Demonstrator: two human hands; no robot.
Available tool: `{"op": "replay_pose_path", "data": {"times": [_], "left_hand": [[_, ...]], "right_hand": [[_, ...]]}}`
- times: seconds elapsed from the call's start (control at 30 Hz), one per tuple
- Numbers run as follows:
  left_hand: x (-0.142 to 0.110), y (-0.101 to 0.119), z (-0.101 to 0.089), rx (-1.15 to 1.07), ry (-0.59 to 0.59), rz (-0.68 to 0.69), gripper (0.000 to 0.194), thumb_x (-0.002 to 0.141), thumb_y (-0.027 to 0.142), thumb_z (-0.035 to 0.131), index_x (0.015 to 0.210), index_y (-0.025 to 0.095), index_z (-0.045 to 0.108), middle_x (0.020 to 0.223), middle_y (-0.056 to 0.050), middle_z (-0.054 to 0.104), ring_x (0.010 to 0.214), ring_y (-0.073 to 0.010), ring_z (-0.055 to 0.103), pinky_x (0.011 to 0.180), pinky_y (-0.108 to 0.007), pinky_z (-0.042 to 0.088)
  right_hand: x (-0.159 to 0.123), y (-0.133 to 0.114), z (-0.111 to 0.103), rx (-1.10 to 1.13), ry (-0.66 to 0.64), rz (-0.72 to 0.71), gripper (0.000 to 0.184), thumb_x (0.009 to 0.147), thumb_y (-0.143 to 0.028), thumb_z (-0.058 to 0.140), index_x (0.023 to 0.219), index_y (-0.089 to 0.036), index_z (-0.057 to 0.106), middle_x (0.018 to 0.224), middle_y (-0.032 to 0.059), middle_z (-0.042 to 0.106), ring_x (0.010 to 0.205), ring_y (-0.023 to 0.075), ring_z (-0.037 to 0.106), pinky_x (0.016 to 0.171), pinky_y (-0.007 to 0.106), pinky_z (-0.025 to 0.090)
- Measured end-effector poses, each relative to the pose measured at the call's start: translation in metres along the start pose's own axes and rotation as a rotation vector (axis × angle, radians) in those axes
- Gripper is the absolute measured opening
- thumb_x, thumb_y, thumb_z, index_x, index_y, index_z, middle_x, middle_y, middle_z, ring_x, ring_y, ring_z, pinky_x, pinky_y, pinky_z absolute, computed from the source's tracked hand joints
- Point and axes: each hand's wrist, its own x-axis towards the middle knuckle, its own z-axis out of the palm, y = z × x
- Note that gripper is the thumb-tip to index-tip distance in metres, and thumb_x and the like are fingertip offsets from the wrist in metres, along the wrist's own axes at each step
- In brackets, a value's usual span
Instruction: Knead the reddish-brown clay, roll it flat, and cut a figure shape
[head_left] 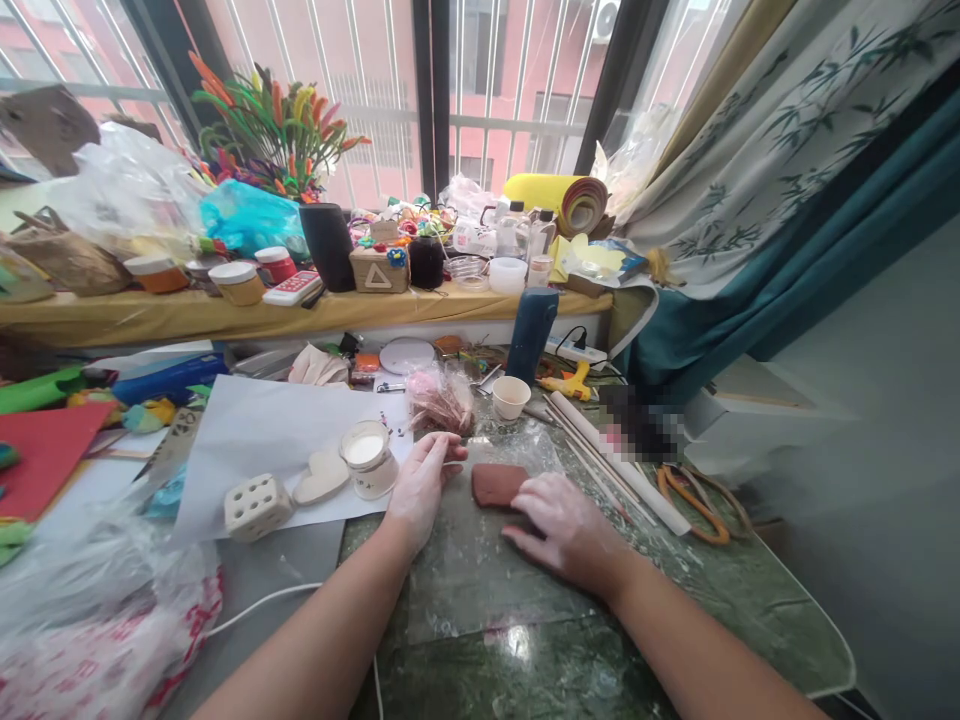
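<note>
Your right hand [561,530], dusted with white, bends its fingers over the near right edge of a flat, reddish-brown clay slab [499,485] with rounded corners; whether it grips the slab, you cannot tell. The slab lies on thin clear plastic film [450,570] over the marbled green table [757,610]. Your left hand [426,482], equally powdery, is open with loosely curved fingers, between the slab and a glass jar [369,462] of white stuff.
</note>
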Motion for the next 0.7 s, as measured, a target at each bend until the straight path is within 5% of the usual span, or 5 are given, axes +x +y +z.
{"op": "replay_pose_path", "data": {"times": [0.13, 0.27, 0.33, 0.6, 0.7], "left_hand": [[-0.007, 0.002, 0.002, 0.270, -0.076, 0.075, 0.028, 0.080, 0.047, 0.073, 0.094, 0.023, 0.071, 0.093, -0.006, 0.071, 0.096, -0.0249, 0.067, 0.088, -0.036, 0.050], [-0.013, -0.001, 0.006, 0.652, -0.268, 0.312, 0.064, 0.056, 0.033, 0.092, 0.116, 0.028, 0.071, 0.131, -0.010, 0.066, 0.133, -0.0386, 0.049, 0.119, -0.053, 0.024], [-0.013, -0.003, 0.007, 0.779, -0.320, 0.377, 0.077, 0.050, 0.029, 0.094, 0.123, 0.029, 0.068, 0.132, -0.011, 0.065, 0.135, -0.0418, 0.046, 0.121, -0.058, 0.012], [-0.008, -0.001, 0.009, 1.070, -0.460, 0.498, 0.057, 0.069, 0.027, 0.085, 0.122, 0.031, 0.065, 0.124, -0.008, 0.067, 0.119, -0.0358, 0.056, 0.108, -0.054, 0.034], [-0.012, 0.004, 0.009, 1.047, -0.534, 0.543, 0.054, 0.076, 0.023, 0.079, 0.126, 0.032, 0.062, 0.130, -0.007, 0.062, 0.123, -0.0323, 0.055, 0.109, -0.049, 0.038]], "right_hand": [[-0.008, 0.019, 0.006, 0.070, 0.277, 0.280, 0.017, 0.096, -0.032, 0.052, 0.104, -0.024, 0.064, 0.099, 0.0094, 0.068, 0.099, 0.0274, 0.064, 0.089, 0.045, 0.053], [-0.006, 0.029, 0.008, 0.124, 0.227, 0.346, 0.018, 0.092, -0.031, 0.055, 0.106, -0.024, 0.064, 0.110, 0.0095, 0.067, 0.109, 0.0279, 0.061, 0.098, 0.047, 0.050], [-0.005, 0.031, 0.010, 0.127, 0.185, 0.373, 0.022, 0.091, -0.030, 0.056, 0.110, -0.023, 0.064, 0.115, 0.0097, 0.066, 0.113, 0.0280, 0.060, 0.102, 0.048, 0.048], [-0.005, 0.031, 0.012, 0.169, 0.099, 0.425, 0.036, 0.099, -0.031, 0.045, 0.130, -0.022, 0.061, 0.125, 0.0105, 0.068, 0.121, 0.0269, 0.060, 0.107, 0.047, 0.045], [-0.005, 0.025, 0.008, 0.130, 0.001, 0.340, 0.050, 0.094, -0.042, 0.058, 0.138, -0.020, 0.056, 0.132, 0.0122, 0.065, 0.126, 0.0307, 0.055, 0.111, 0.051, 0.041]]}}
